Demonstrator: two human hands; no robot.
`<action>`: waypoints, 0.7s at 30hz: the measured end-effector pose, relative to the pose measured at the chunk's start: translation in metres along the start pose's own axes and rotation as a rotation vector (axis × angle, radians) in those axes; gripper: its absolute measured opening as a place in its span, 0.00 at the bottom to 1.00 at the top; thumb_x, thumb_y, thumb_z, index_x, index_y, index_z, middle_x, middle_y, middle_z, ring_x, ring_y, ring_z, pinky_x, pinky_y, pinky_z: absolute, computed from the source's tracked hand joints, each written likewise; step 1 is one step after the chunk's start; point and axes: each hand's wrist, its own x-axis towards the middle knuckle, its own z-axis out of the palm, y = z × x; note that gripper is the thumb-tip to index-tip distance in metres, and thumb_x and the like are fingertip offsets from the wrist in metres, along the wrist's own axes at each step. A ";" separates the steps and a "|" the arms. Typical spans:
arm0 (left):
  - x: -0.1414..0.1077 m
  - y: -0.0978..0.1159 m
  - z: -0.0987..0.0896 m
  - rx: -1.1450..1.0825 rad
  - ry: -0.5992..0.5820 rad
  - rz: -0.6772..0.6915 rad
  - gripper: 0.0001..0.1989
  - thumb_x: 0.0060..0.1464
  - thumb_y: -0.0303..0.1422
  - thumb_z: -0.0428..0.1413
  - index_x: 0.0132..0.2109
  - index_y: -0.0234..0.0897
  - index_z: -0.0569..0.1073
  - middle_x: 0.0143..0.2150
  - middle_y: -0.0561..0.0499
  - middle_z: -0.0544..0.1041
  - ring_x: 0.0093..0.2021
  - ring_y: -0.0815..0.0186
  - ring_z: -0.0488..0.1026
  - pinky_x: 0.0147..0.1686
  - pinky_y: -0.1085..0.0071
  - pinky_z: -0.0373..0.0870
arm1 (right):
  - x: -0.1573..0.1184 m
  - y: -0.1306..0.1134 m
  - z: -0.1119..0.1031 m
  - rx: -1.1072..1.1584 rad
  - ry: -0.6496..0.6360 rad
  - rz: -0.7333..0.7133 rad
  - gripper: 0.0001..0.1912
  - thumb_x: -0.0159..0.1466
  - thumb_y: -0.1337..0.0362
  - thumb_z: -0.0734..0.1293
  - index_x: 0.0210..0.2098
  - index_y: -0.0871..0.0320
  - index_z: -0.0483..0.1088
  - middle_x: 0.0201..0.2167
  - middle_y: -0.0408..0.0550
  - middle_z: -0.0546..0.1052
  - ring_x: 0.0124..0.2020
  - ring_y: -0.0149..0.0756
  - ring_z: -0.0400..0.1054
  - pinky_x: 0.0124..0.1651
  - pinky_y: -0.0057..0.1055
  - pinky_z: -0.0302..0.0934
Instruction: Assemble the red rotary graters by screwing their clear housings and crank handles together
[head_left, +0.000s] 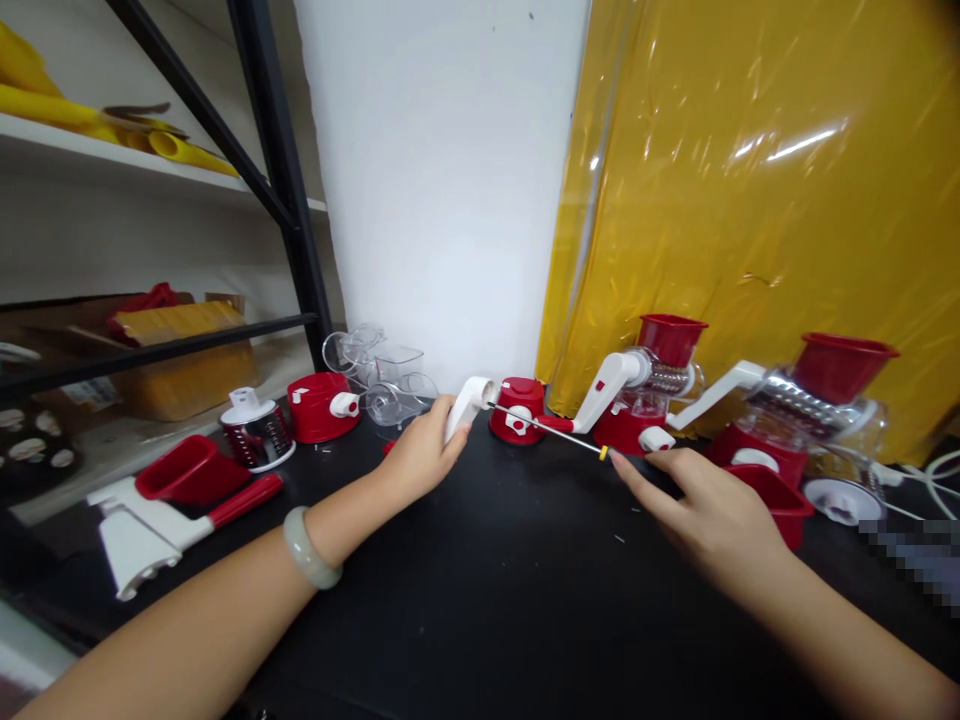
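Note:
My left hand is closed around a white crank handle, its round hollow end turned toward the right. A bit of red shows below that hand, perhaps the crank's grip. In my right hand is a long, thin screwdriver with a yellow collar at the hand end. Its tip reaches the crank's hollow end; whether it sits on a screw inside is too small to tell. The screwdriver's grip is hidden or lost against the dark table. Behind the shaft stands a red grater base.
Two assembled rotary graters, one a red-and-white grater, stand at right. At left are a red base, clear plastic housings, a drum grater, a red hopper and a white crank part. A shelf frame rises behind them.

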 end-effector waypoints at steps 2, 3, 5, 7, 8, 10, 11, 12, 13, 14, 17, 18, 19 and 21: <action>0.000 0.001 -0.002 -0.017 0.015 -0.007 0.14 0.65 0.41 0.48 0.52 0.37 0.64 0.29 0.49 0.76 0.27 0.58 0.75 0.30 0.67 0.65 | 0.003 -0.003 0.001 0.100 0.060 0.096 0.18 0.72 0.69 0.59 0.57 0.54 0.72 0.42 0.55 0.73 0.39 0.42 0.73 0.35 0.32 0.69; 0.001 0.001 -0.003 -0.011 0.027 -0.006 0.15 0.65 0.41 0.48 0.52 0.37 0.64 0.30 0.49 0.76 0.28 0.58 0.75 0.30 0.67 0.65 | 0.006 -0.004 0.002 0.168 0.098 0.193 0.16 0.72 0.65 0.61 0.57 0.55 0.72 0.43 0.55 0.73 0.39 0.42 0.73 0.38 0.33 0.71; 0.000 0.001 -0.004 0.027 0.044 0.008 0.15 0.65 0.41 0.48 0.52 0.37 0.64 0.33 0.47 0.77 0.30 0.57 0.76 0.31 0.66 0.66 | 0.010 -0.004 0.004 0.304 0.144 0.402 0.20 0.70 0.55 0.66 0.57 0.57 0.72 0.44 0.55 0.74 0.40 0.43 0.75 0.41 0.35 0.73; 0.000 0.000 -0.004 0.072 0.044 0.039 0.15 0.65 0.41 0.48 0.52 0.38 0.64 0.36 0.45 0.78 0.34 0.54 0.78 0.34 0.65 0.67 | 0.013 -0.001 0.004 0.429 0.114 0.580 0.21 0.68 0.48 0.67 0.51 0.57 0.76 0.38 0.52 0.79 0.35 0.43 0.77 0.37 0.35 0.73; -0.001 0.000 -0.002 0.090 0.042 0.055 0.15 0.65 0.41 0.48 0.53 0.38 0.64 0.37 0.44 0.79 0.36 0.53 0.78 0.35 0.64 0.67 | 0.014 0.001 0.004 0.494 0.053 0.649 0.21 0.68 0.46 0.66 0.44 0.56 0.78 0.31 0.49 0.80 0.30 0.42 0.77 0.32 0.33 0.72; -0.002 -0.001 0.000 0.107 0.038 0.074 0.15 0.65 0.40 0.48 0.54 0.38 0.64 0.40 0.43 0.79 0.39 0.52 0.79 0.37 0.62 0.68 | 0.014 0.003 0.003 0.593 -0.105 0.739 0.26 0.71 0.45 0.61 0.29 0.56 0.77 0.18 0.44 0.75 0.19 0.39 0.73 0.22 0.30 0.64; -0.002 0.000 0.001 0.111 0.040 0.076 0.15 0.65 0.40 0.48 0.54 0.38 0.64 0.40 0.43 0.80 0.39 0.51 0.79 0.38 0.62 0.68 | 0.013 0.004 0.002 0.600 -0.170 0.744 0.30 0.73 0.45 0.58 0.23 0.55 0.74 0.14 0.43 0.72 0.15 0.37 0.70 0.19 0.29 0.60; -0.003 0.000 0.002 0.115 0.044 0.075 0.15 0.65 0.40 0.47 0.54 0.38 0.64 0.39 0.43 0.80 0.39 0.52 0.79 0.37 0.62 0.68 | 0.013 0.004 0.002 0.570 -0.207 0.718 0.32 0.74 0.46 0.56 0.19 0.55 0.70 0.12 0.43 0.71 0.14 0.35 0.67 0.18 0.29 0.58; -0.003 0.001 0.002 0.119 0.048 0.073 0.15 0.65 0.40 0.47 0.54 0.37 0.64 0.39 0.43 0.80 0.38 0.52 0.79 0.37 0.62 0.68 | 0.013 0.003 0.001 0.505 -0.201 0.670 0.33 0.75 0.46 0.54 0.18 0.55 0.68 0.12 0.43 0.70 0.14 0.35 0.66 0.19 0.30 0.56; -0.004 0.001 0.002 0.122 0.052 0.072 0.15 0.65 0.40 0.47 0.54 0.37 0.64 0.38 0.43 0.79 0.37 0.52 0.79 0.36 0.63 0.68 | 0.013 0.002 0.001 0.415 -0.161 0.608 0.33 0.75 0.47 0.53 0.19 0.55 0.67 0.14 0.44 0.72 0.15 0.35 0.67 0.20 0.30 0.57; -0.004 0.005 -0.001 0.116 0.059 0.065 0.15 0.65 0.40 0.47 0.53 0.37 0.65 0.36 0.44 0.79 0.35 0.54 0.78 0.34 0.64 0.67 | 0.014 -0.001 -0.003 0.121 0.008 0.387 0.29 0.77 0.50 0.53 0.28 0.58 0.72 0.24 0.48 0.77 0.22 0.37 0.72 0.26 0.32 0.59; -0.004 0.006 -0.002 0.103 0.052 0.056 0.15 0.65 0.40 0.47 0.53 0.37 0.65 0.35 0.44 0.79 0.34 0.54 0.78 0.33 0.64 0.66 | 0.014 -0.002 -0.006 0.037 0.050 0.317 0.26 0.77 0.51 0.55 0.32 0.59 0.73 0.27 0.49 0.79 0.24 0.37 0.73 0.28 0.32 0.59; -0.004 0.007 -0.003 0.081 0.041 0.044 0.15 0.65 0.41 0.48 0.53 0.37 0.64 0.34 0.45 0.78 0.32 0.55 0.77 0.32 0.65 0.66 | 0.014 -0.003 -0.009 -0.035 0.082 0.250 0.23 0.76 0.53 0.57 0.34 0.59 0.74 0.29 0.50 0.79 0.26 0.38 0.73 0.30 0.32 0.59; -0.004 0.007 -0.005 0.019 0.014 0.026 0.15 0.65 0.41 0.48 0.53 0.38 0.64 0.31 0.48 0.77 0.28 0.57 0.76 0.30 0.66 0.66 | 0.013 -0.003 -0.016 -0.127 0.126 0.152 0.15 0.74 0.56 0.64 0.39 0.61 0.75 0.31 0.51 0.80 0.29 0.39 0.73 0.32 0.33 0.60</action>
